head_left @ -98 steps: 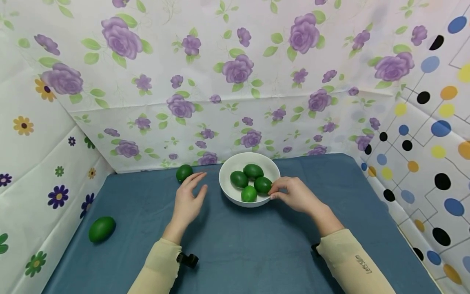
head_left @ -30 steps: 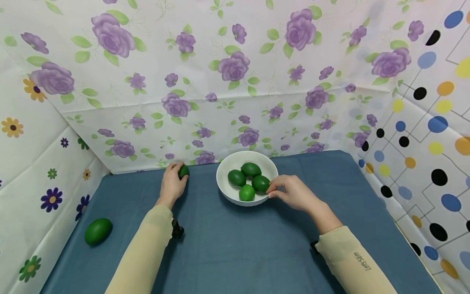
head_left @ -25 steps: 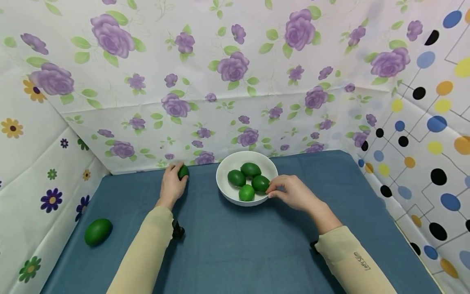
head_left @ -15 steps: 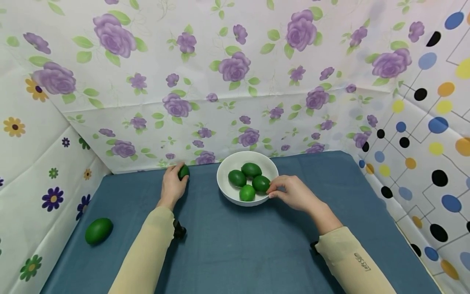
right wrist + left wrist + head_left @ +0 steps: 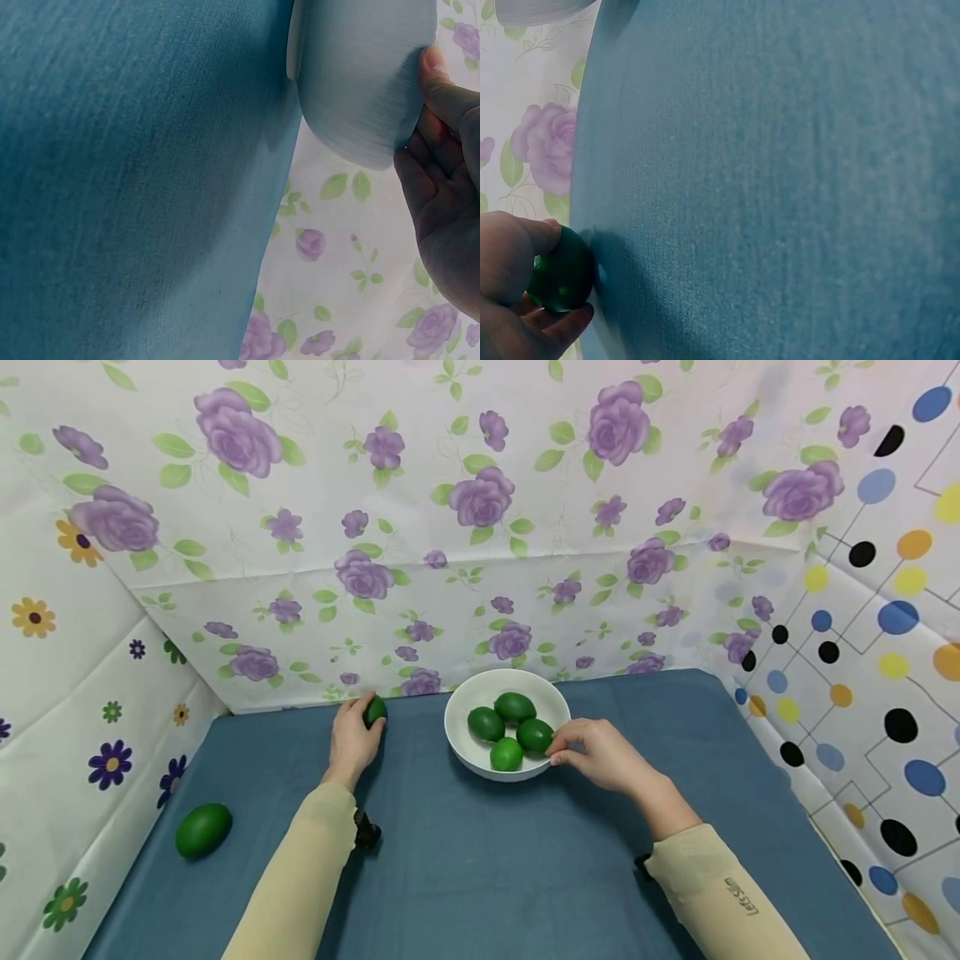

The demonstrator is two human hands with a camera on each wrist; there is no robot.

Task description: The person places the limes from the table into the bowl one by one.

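At the table's back edge, my left hand (image 5: 354, 737) holds a dark green lime (image 5: 375, 712), fingers over its far side and thumb at the near side. The left wrist view shows this lime (image 5: 564, 271) between thumb and fingers, close to the cloth. My right hand (image 5: 603, 755) pinches the right rim of a white bowl (image 5: 467, 752). In the right wrist view its thumb and fingertips meet at the rim of the bowl (image 5: 360, 82). Several green limes (image 5: 514, 708) lie inside the bowl, one of them smaller and brighter (image 5: 507, 754).
A larger green fruit, like a mango (image 5: 203, 830), lies on the blue tablecloth (image 5: 480, 877) at the left. A flowered sheet (image 5: 420, 527) hangs right behind the table's back edge. Patterned sheets stand along both sides.
Since the oldest frame, my left hand has moved left and back onto the lime and taken hold of it. Over the last second both hands have stayed in place, as has the bowl.
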